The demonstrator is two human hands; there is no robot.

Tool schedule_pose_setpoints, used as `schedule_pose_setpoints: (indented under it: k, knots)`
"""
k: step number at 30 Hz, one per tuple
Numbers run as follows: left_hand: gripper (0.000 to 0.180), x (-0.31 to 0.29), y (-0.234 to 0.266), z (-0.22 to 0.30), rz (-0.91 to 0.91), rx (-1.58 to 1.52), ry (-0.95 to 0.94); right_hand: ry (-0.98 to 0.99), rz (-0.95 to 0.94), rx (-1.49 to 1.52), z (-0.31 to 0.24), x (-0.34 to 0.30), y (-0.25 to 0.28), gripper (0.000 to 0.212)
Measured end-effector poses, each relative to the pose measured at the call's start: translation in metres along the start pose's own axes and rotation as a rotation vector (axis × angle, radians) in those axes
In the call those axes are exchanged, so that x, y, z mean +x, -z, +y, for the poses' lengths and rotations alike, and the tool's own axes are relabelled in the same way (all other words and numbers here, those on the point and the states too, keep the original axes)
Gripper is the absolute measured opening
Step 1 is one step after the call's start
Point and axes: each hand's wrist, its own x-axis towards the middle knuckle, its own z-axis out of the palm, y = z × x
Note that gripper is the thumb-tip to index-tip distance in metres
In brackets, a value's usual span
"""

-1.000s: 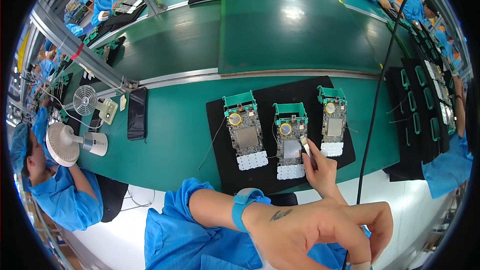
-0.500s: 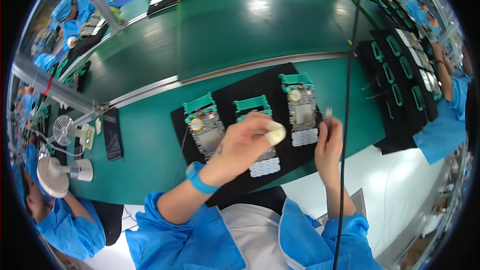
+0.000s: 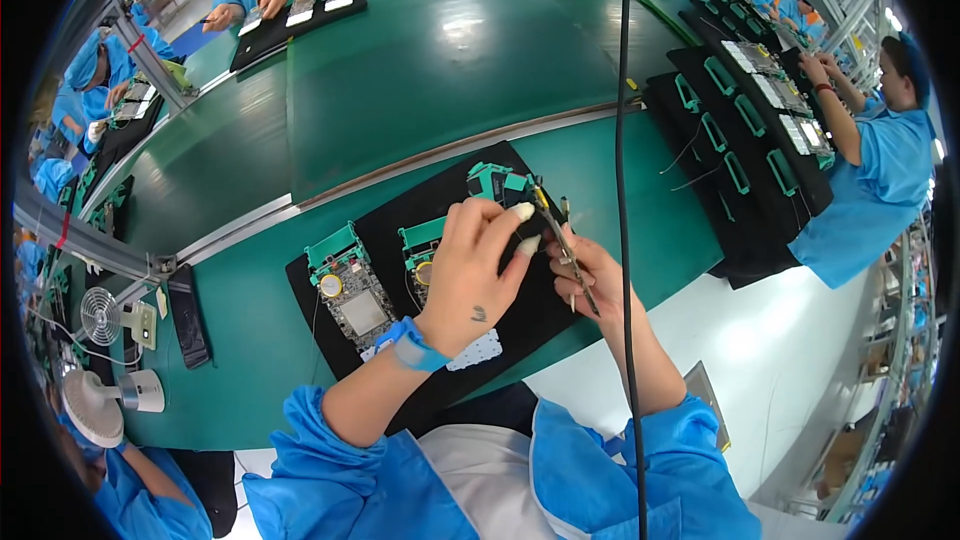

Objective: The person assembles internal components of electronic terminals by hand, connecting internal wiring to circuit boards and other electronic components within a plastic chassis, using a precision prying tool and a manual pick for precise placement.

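Note:
My right hand (image 3: 588, 270) grips a circuit board (image 3: 570, 255), which is tilted up and seen nearly edge-on. A slim metal tool (image 3: 566, 208) also shows between its fingers. My left hand (image 3: 470, 265) has pale finger covers on thumb and forefinger; those two tips bend toward the board's near face, around a dark patch I cannot make out. Behind them a green plastic frame (image 3: 490, 180) lies at the top of the black mat (image 3: 400, 195). Left of my left hand is a circuit board with a green frame (image 3: 360, 310); another board (image 3: 478, 350) is partly covered by that hand.
A black cable (image 3: 628, 240) hangs down in front of my right arm. At left stand a small white fan (image 3: 95, 405) and a dark phone (image 3: 188, 315). To the right, a co-worker (image 3: 870, 150) handles boards beside a black mat of green frames (image 3: 735, 170). Others work across the bench.
The far-right board has been lifted off the mat and tipped on edge in my right hand. My left hand has moved up beside it. The whole view has shifted.

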Motion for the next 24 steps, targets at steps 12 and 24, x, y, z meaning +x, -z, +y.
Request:
schedule_pose_setpoints:
  k: [12,24]
  knots:
    - [0.027,0.003,-0.006,-0.015,0.028,-0.015,0.051,0.070,0.146,-0.161,-0.001,-0.012,-0.020,0.025]
    - [0.025,-0.006,-0.006,-0.028,-0.331,-0.004,0.024,0.762,0.422,-1.309,0.016,-0.009,-0.014,0.023]
